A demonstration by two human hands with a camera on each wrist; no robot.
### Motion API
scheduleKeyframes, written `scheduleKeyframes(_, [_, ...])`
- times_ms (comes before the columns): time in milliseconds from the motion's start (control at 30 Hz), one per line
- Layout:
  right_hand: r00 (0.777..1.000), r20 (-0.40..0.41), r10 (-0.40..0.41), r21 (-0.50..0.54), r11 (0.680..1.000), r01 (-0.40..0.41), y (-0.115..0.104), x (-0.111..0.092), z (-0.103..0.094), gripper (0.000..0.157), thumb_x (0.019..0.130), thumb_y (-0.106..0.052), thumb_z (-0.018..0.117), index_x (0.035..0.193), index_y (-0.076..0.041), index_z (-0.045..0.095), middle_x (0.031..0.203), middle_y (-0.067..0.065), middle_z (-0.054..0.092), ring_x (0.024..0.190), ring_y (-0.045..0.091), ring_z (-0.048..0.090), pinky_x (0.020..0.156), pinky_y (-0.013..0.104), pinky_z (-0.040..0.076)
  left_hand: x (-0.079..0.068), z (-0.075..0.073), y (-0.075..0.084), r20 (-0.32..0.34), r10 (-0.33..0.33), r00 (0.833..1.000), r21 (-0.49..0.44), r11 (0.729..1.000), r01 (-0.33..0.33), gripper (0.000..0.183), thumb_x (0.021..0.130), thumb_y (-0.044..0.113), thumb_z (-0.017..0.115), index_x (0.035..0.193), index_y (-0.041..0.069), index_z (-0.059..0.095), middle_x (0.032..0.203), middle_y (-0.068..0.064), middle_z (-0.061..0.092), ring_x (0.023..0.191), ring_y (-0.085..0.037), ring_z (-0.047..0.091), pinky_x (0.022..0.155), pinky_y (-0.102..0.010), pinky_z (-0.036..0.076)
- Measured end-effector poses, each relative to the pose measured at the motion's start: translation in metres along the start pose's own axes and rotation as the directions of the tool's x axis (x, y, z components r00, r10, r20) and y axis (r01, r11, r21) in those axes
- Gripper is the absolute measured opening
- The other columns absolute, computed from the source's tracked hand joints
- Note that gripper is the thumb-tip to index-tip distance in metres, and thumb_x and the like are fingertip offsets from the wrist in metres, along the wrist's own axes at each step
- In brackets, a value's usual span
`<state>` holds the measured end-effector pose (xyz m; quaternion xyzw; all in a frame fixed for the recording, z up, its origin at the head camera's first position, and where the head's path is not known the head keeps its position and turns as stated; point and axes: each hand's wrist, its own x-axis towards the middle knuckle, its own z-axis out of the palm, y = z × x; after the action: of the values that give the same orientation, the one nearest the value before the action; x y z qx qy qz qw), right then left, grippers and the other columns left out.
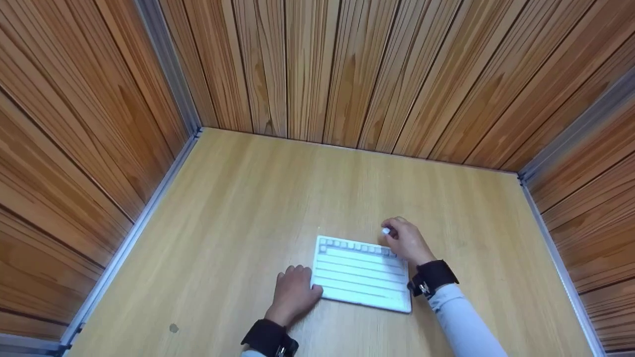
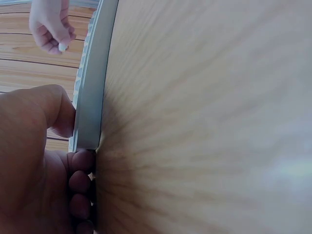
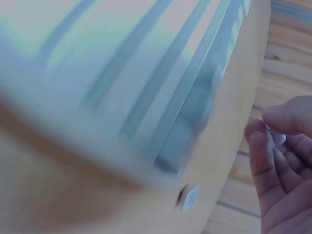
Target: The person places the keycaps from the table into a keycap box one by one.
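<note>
A white rectangular board [image 1: 361, 278] with raised ridges across it lies flat on the table. Small white square tiles [image 1: 350, 245] line its far row, and one more sits at the left of the row below. My left hand [image 1: 296, 291] grips the board's near left corner, thumb on its face and fingers curled against the edge [image 2: 90, 107]. Just beyond the far right corner, my right hand [image 1: 408, 240] pinches a small white piece [image 1: 386, 231] between thumb and fingertips. That piece [image 3: 278, 138] is mostly covered by the fingers in the right wrist view.
Beside the board in the right wrist view, a loose small white tile [image 3: 191, 197] lies on the table. Wood-plank walls [image 1: 305, 69] with grey metal edging enclose the pale wooden tabletop [image 1: 238, 198]. A small dark round spot [image 1: 173, 328] marks the table at the near left.
</note>
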<state>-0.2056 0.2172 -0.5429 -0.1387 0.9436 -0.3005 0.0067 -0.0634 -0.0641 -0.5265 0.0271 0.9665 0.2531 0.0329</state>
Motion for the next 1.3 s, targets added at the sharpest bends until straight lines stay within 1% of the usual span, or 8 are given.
scheduleKeyframes(67, [0.999,0.003,-0.038,-0.004,0.999,0.038,-0.008,0.000,0.005,0.024,0.089,-0.002,0.070,0.113,-0.002,0.071,0.102,0.008,0.065,0.090,0.021,0.064,0.079,0.038,0.052,0.017,0.033,-0.028,0.059,0.011,0.998,-0.007,1.000,-0.010,0.020,0.084,0.026,0.061,0.081,0.007,0.055,0.077,-0.004,0.046,0.075,-0.024,0.039,0.069,-0.039,0.032])
scheduleKeyframes(100, [0.998,0.009,-0.056,0.000,0.998,0.056,-0.012,0.000,0.007,0.025,0.089,-0.001,0.070,0.113,-0.002,0.071,0.103,0.008,0.066,0.090,0.021,0.064,0.079,0.038,0.053,0.021,0.045,-0.040,0.063,0.050,0.997,-0.028,0.998,-0.048,0.021,0.085,0.028,0.059,0.083,0.007,0.057,0.078,-0.003,0.047,0.076,-0.024,0.039,0.068,-0.038,0.031])
scheduleKeyframes(167, [0.997,0.026,-0.078,0.013,0.997,0.077,-0.021,0.001,0.012,0.025,0.088,-0.001,0.071,0.113,-0.001,0.070,0.102,0.009,0.066,0.090,0.021,0.065,0.079,0.037,0.054,0.026,0.052,-0.045,0.074,0.044,0.996,-0.050,0.998,-0.041,0.022,0.083,0.030,0.060,0.083,0.008,0.057,0.077,-0.003,0.047,0.075,-0.024,0.039,0.068,-0.039,0.031])
scheduleKeyframes(367, [0.986,0.084,-0.146,0.009,0.989,0.146,-0.046,0.003,0.027,0.018,0.089,-0.004,0.072,0.107,-0.003,0.069,0.099,0.007,0.065,0.087,0.019,0.066,0.078,0.036,0.055,0.027,0.053,-0.043,0.078,-0.003,0.997,-0.030,1.000,0.006,0.022,0.081,0.031,0.063,0.082,0.011,0.057,0.076,0.000,0.046,0.075,-0.022,0.039,0.069,-0.039,0.031])
scheduleKeyframes(567, [0.960,0.126,-0.248,-0.026,0.967,0.254,-0.066,0.007,0.047,0.016,0.087,-0.004,0.072,0.103,-0.002,0.072,0.096,0.008,0.066,0.085,0.019,0.063,0.077,0.034,0.054,0.027,0.052,-0.043,0.058,0.018,0.998,-0.016,1.000,-0.017,0.021,0.081,0.031,0.062,0.079,0.012,0.054,0.075,-0.001,0.045,0.074,-0.022,0.039,0.069,-0.039,0.032])
scheduleKeyframes(800, [0.962,0.163,-0.217,-0.069,0.971,0.231,-0.086,0.010,0.067,0.016,0.085,-0.003,0.074,0.101,-0.005,0.072,0.090,0.002,0.062,0.080,0.016,0.060,0.072,0.031,0.052,0.027,0.052,-0.043,0.060,0.030,0.998,-0.017,0.999,-0.029,0.021,0.082,0.032,0.062,0.080,0.011,0.056,0.076,-0.001,0.046,0.076,-0.022,0.041,0.069,-0.040,0.033])
scheduleKeyframes(967, [0.963,0.148,-0.225,-0.098,0.966,0.240,-0.095,0.008,0.077,0.014,0.084,-0.004,0.077,0.097,-0.004,0.071,0.088,0.003,0.060,0.077,0.017,0.060,0.070,0.032,0.052,0.026,0.052,-0.043,0.059,0.029,0.998,-0.011,1.000,-0.029,0.023,0.082,0.032,0.062,0.083,0.010,0.058,0.077,-0.001,0.048,0.077,-0.022,0.042,0.070,-0.041,0.034])
scheduleKeyframes(1300, [0.953,0.108,-0.282,-0.143,0.944,0.296,-0.096,0.004,0.089,0.014,0.081,-0.003,0.078,0.091,-0.004,0.069,0.084,0.006,0.061,0.074,0.021,0.061,0.066,0.034,0.052,0.025,0.051,-0.043,0.061,0.026,0.998,-0.010,1.000,-0.025,0.024,0.082,0.032,0.063,0.086,0.009,0.061,0.079,-0.001,0.049,0.078,-0.023,0.043,0.070,-0.040,0.034])
